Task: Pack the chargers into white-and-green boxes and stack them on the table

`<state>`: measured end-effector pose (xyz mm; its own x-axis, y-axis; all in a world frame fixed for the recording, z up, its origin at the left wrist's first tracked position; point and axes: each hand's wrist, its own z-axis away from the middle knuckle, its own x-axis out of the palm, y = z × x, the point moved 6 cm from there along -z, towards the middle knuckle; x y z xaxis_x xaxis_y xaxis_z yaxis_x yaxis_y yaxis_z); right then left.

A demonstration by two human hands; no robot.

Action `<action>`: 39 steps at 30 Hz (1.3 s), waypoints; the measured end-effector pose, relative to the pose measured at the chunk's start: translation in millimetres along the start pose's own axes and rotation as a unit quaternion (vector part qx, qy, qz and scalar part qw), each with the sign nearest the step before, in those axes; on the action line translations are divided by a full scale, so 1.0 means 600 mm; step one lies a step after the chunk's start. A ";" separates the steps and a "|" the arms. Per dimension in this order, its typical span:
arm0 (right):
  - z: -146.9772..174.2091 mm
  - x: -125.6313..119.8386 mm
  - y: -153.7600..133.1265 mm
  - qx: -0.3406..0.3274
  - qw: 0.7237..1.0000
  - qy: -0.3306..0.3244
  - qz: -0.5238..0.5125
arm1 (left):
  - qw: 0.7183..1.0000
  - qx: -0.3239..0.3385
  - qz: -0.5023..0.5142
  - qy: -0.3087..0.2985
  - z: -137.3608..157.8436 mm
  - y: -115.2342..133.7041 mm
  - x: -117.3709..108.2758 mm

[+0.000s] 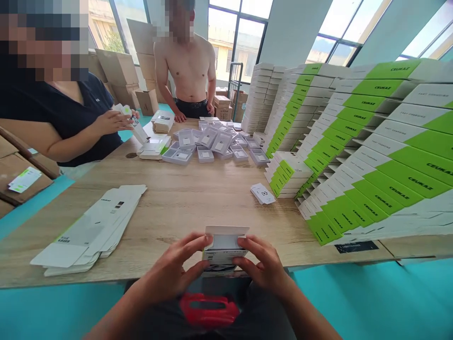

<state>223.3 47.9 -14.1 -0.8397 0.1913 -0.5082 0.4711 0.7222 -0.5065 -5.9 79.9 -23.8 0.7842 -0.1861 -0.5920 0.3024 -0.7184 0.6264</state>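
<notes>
Between my two hands, at the table's front edge, is a small white cardboard box (pixel 225 256) with its end flap standing up. My left hand (pixel 177 259) grips its left side, thumb low and fingers at the upper edge. On the opposite side my right hand (pixel 264 264) pinches the box the same way. The inside of the box is mostly hidden. Left of my hands lies a stack of flattened white cartons (pixel 99 226). A small pile of white printed cards (pixel 262 193) rests beyond my right hand.
Tall stacks of white and green boxes (pixel 368 156) line the table's right side. Clear plastic cases (pixel 208 141) are heaped at the back. One person (pixel 71 113) at the left holds a carton; another person (pixel 191 71) stands behind the table. A red object (pixel 209 309) is below the edge.
</notes>
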 end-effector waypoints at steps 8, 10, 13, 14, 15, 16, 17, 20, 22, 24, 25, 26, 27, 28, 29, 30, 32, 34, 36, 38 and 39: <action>-0.037 -0.025 -0.029 -0.067 0.996 -0.024 -0.045 | 0.980 0.140 -0.120 0.069 -0.023 0.073 -0.031; -0.043 -0.030 -0.040 -0.087 0.994 -0.035 -0.054 | 0.977 0.171 -0.083 0.094 -0.015 0.084 -0.028; -0.053 -0.028 -0.057 -0.064 0.994 -0.086 -0.022 | 0.983 0.155 -0.060 0.082 -0.008 0.096 -0.025; -0.056 -0.027 -0.061 -0.039 0.994 -0.101 -0.018 | 0.988 0.122 -0.058 0.071 -0.008 0.098 -0.024; -0.059 -0.025 -0.063 -0.011 0.994 -0.110 -0.020 | 0.993 0.081 -0.055 0.062 -0.010 0.100 -0.024; -0.062 -0.024 -0.066 0.014 0.993 -0.114 -0.024 | 0.997 0.032 -0.049 0.057 -0.012 0.100 -0.024; -0.064 -0.022 -0.068 0.034 0.993 -0.111 -0.027 | 0.997 -0.018 -0.040 0.060 -0.014 0.100 -0.025; -0.069 -0.018 -0.069 0.074 0.994 -0.072 -0.043 | 0.986 -0.131 -0.014 0.100 -0.016 0.097 -0.028; -0.069 -0.017 -0.066 0.095 0.993 -0.048 -0.053 | 0.979 -0.162 -0.005 0.127 -0.016 0.095 -0.027; -0.069 -0.016 -0.064 0.108 0.991 -0.044 -0.057 | 0.978 -0.158 0.000 0.138 -0.018 0.095 -0.026; -0.069 -0.016 -0.063 0.109 0.991 -0.046 -0.057 | 0.978 -0.152 0.006 0.141 -0.019 0.096 -0.025; -0.069 -0.017 -0.063 0.106 0.992 -0.050 -0.056 | 0.978 -0.147 0.014 0.145 -0.020 0.096 -0.025; -0.070 -0.017 -0.063 0.102 0.992 -0.054 -0.055 | 0.978 -0.144 0.021 0.149 -0.021 0.097 -0.025; -0.070 -0.018 -0.064 0.096 0.992 -0.057 -0.054 | 0.978 -0.144 0.027 0.151 -0.022 0.097 -0.026; -0.071 -0.019 -0.064 0.088 0.993 -0.060 -0.053 | 0.977 -0.143 0.031 0.152 -0.023 0.098 -0.026; -0.071 -0.020 -0.063 0.078 0.994 -0.062 -0.051 | 0.977 -0.143 0.033 0.153 -0.024 0.100 -0.026; -0.072 -0.022 -0.062 0.052 0.996 -0.065 -0.041 | 0.978 -0.139 0.034 0.150 -0.026 0.103 -0.026; -0.072 -0.023 -0.060 0.018 0.997 -0.074 -0.026 | 0.980 -0.131 0.025 0.146 -0.025 0.103 -0.027; -0.070 -0.023 -0.059 -0.021 0.995 -0.093 -0.017 | 0.985 -0.103 0.002 0.136 -0.022 0.100 -0.029; -0.067 -0.024 -0.058 -0.054 0.992 -0.111 -0.009 | 0.992 -0.035 -0.033 0.116 -0.016 0.095 -0.028; -0.065 -0.023 -0.057 -0.064 0.991 -0.116 -0.003 | 0.993 0.008 -0.053 0.106 -0.012 0.093 -0.026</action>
<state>208.4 46.4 37.6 -0.7510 0.0395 -0.6592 0.4158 0.8038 -0.4255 2.3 47.6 23.9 0.8455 0.0353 -0.5329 0.3823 -0.7368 0.5577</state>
